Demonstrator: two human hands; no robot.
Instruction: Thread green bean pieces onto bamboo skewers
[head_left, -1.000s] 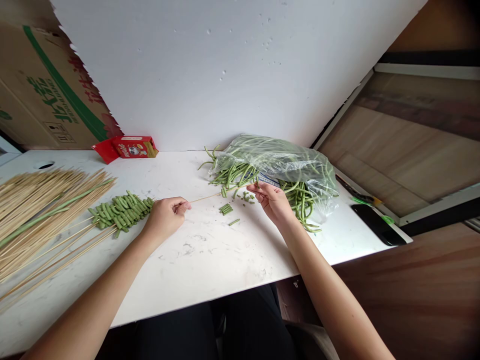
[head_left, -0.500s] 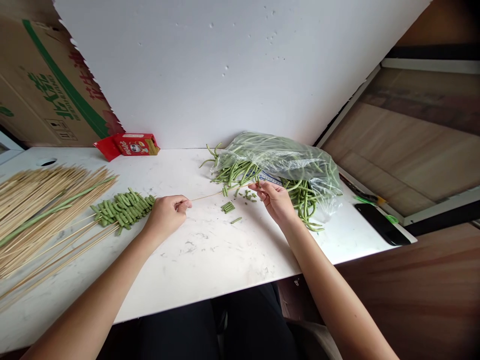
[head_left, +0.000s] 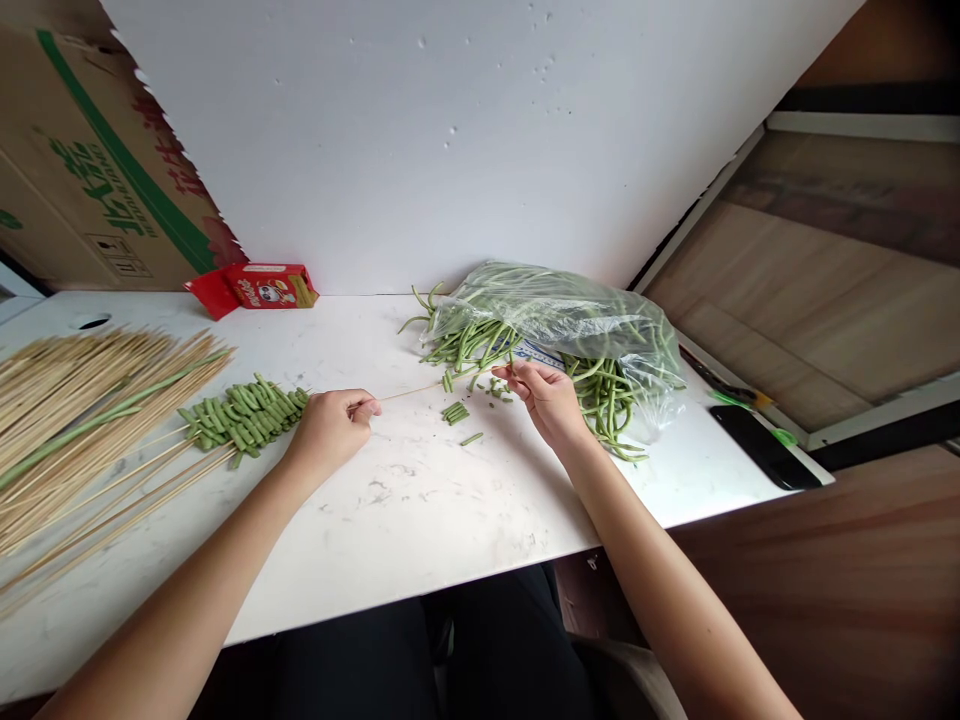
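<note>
My left hand (head_left: 335, 425) is closed on a thin bamboo skewer (head_left: 420, 388), which slants up to the right above the table. My right hand (head_left: 545, 395) pinches at the skewer's far end, where a short green bean piece (head_left: 511, 357) shows at the fingertips; the fingers partly hide it. Below the skewer lie cut bean pieces (head_left: 454, 413) and a single piece (head_left: 472, 439). Left of my left hand, skewers packed with bean pieces (head_left: 244, 415) rest side by side. Behind my right hand, long green beans (head_left: 604, 390) spill from a clear plastic bag (head_left: 577, 310).
A spread of bare bamboo skewers (head_left: 97, 390) covers the left of the white table (head_left: 390, 540). At the back stand a red box (head_left: 274, 287) and a white board (head_left: 450, 140). A black phone (head_left: 765, 447) lies at the right edge, with a cardboard box (head_left: 97, 180) far left.
Both hands stay almost in place, the right one shifting very slightly left along with the skewer's end. Otherwise only a small shift of the whole view shows.
</note>
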